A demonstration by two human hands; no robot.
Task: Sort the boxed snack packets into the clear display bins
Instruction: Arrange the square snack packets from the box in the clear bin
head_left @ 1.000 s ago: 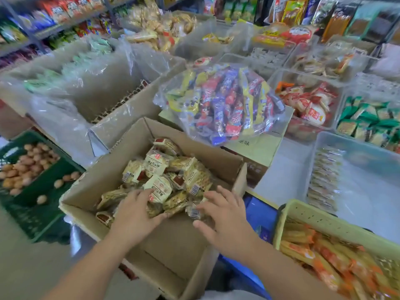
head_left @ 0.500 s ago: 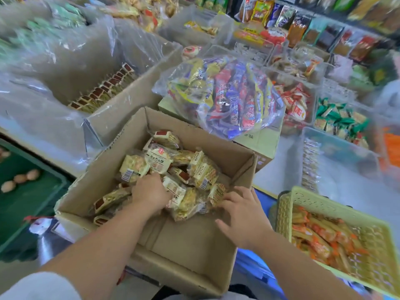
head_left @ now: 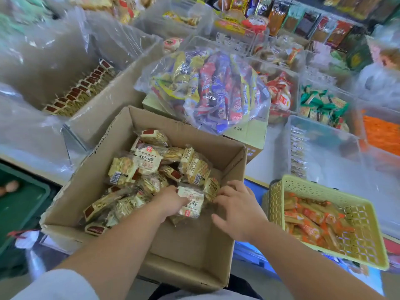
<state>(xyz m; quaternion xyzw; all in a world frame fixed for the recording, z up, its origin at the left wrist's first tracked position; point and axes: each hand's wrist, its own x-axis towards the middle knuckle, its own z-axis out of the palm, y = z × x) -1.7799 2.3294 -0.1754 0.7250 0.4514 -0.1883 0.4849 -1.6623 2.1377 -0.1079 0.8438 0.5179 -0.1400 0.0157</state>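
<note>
An open cardboard box (head_left: 234, 163) sits in front of me, holding a loose pile of cream and yellow snack packets (head_left: 147, 165) in its far half. My left hand (head_left: 170, 200) reaches into the pile and grips one packet (head_left: 191, 203) at the pile's near right edge. Just to the right, my right hand (head_left: 238, 210) has its fingers spread, with the fingertips touching another packet (head_left: 213, 188). A clear display bin (head_left: 324, 135) stands on the white counter to the right, a row of small packets along its left wall.
A yellow basket (head_left: 320, 187) of orange packets sits at the right, close to my right hand. A clear bag of mixed colourful snacks (head_left: 212, 89) lies on a carton behind the box. A plastic-lined box (head_left: 104, 109) stands left, a green crate (head_left: 26, 202) lower left.
My left hand has moved right across the pile and taken hold of a packet near the right hand. My right hand has edged forward to the packets. The camera has tilted closer.
</note>
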